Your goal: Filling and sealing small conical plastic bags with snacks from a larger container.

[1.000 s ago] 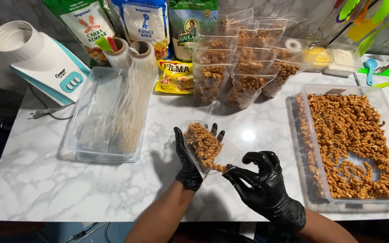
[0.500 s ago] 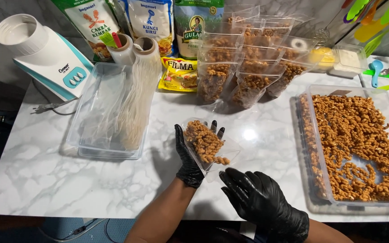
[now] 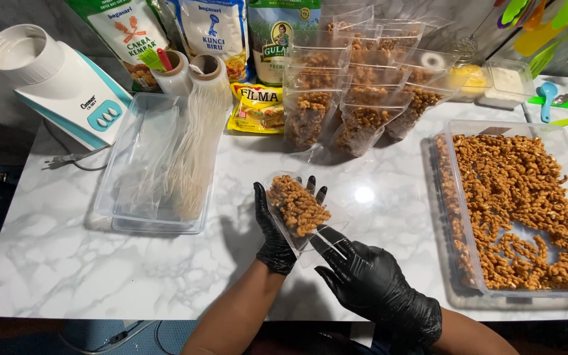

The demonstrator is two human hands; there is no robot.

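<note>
The left hand [image 3: 277, 230] cradles a clear pouch [image 3: 300, 213] of twisted snacks; the right hand [image 3: 369, 283] pinches its lower edge above the worktop [image 3: 100, 263].

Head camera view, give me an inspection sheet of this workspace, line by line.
Surface: white marble-patterned table.
Job's things: clear pouch of fried snack twists; clear tray of loose twists at right.
Clutter: filled pouches at back; clear tub of empty bags; film rolls; flour bags; yellow sachet; white and teal appliance.
Grippers: left hand, black-gloved, cradles the pouch from beneath; right hand, black-gloved, pinches its open end.
Cables: grey cord and plug beside the appliance.
Surroundings: coloured utensils at far right; dark floor below.
</note>
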